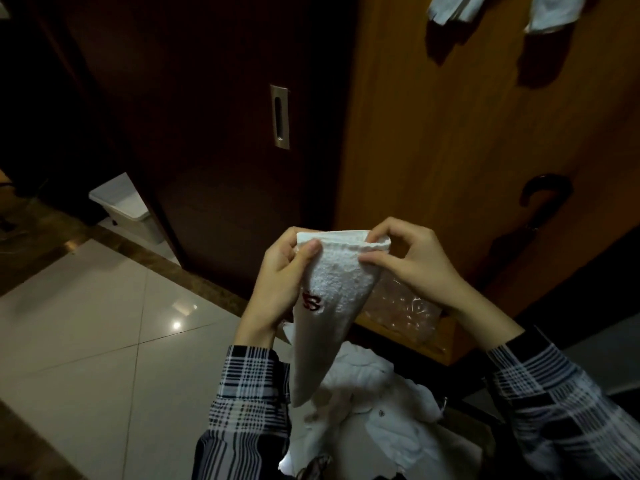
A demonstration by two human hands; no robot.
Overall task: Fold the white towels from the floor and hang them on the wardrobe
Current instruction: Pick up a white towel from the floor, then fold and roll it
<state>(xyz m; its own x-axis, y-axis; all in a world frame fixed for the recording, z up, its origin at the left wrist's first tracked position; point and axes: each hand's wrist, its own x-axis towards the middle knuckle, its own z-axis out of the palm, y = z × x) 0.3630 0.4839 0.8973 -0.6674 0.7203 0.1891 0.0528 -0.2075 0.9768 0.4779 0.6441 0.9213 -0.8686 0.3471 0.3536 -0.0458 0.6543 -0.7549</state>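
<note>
Towel held at its top edge by both hands; fold not yet secured, hanging point well above.

Nearest the camera, a heap of white towels (374,410) lies low in view between the plaid sleeves (249,393); the light is poor, so where it rests cannot be told. Above it the left hand (277,282) pinches the towel (332,292) at its upper left corner, thumb curled on the front, and the right hand (412,261) pinches the upper right corner. The cloth hangs to a loose point. Risk: a slackened pinch would likely let the layers slip apart or drop the towel onto the heap. Beyond, two hung towels (550,10) drape over the wardrobe door (450,133); a careless reach up could dislodge them.
</note>
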